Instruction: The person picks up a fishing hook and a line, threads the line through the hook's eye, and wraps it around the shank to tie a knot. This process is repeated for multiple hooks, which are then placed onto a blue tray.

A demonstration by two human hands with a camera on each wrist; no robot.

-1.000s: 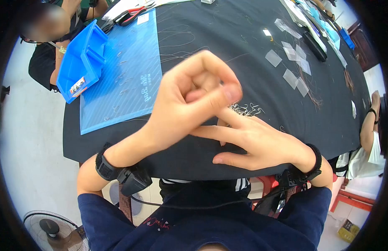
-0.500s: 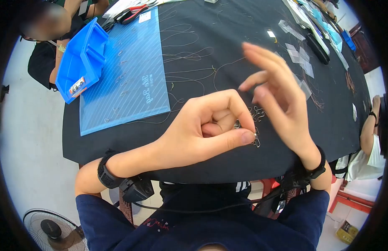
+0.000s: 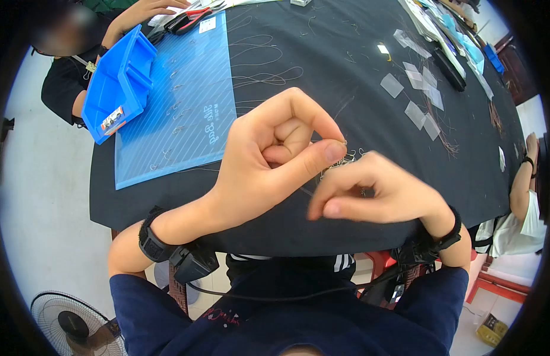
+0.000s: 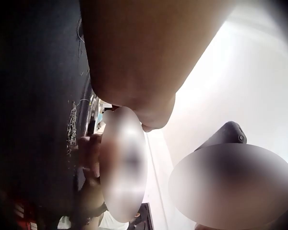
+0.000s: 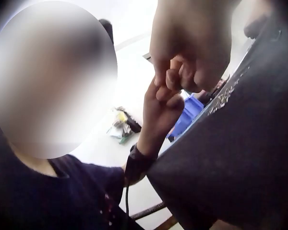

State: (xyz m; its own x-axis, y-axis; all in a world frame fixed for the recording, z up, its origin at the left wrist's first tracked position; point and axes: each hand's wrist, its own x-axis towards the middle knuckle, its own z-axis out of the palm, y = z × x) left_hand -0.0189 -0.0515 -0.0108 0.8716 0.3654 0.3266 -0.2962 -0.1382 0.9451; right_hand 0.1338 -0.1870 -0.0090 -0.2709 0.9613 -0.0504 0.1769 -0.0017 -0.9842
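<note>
Thumb and index fingertip of my left hand [image 3: 275,157] pinch a small metal piece [image 3: 345,143], mostly hidden; the other fingers curl into the palm. Just to the right and lower, my right hand [image 3: 385,193] is blurred, its fingers bent toward the thumb; whether it pinches a thin line cannot be made out. Behind both hands lies a pile of small metal hooks [image 3: 350,159], partly covered. In the right wrist view, the left hand [image 5: 161,108] appears beyond the right hand [image 5: 192,48]. The hook pile [image 4: 72,127] also shows in the left wrist view.
A blue file bag [image 3: 186,118] with hooks and thin lines lies left on the black tablecloth [image 3: 275,228], beside a blue bin [image 3: 112,89] and red-handled pliers [image 3: 189,21]. Clear plastic squares [image 3: 392,86] lie to the right. Another person [image 3: 64,77] sits at upper left.
My left hand dropped rightward, then moved back up and left, still pinching. The right hand rose with spread fingers, then came down and bent them. The other person's hand reached toward the pliers.
</note>
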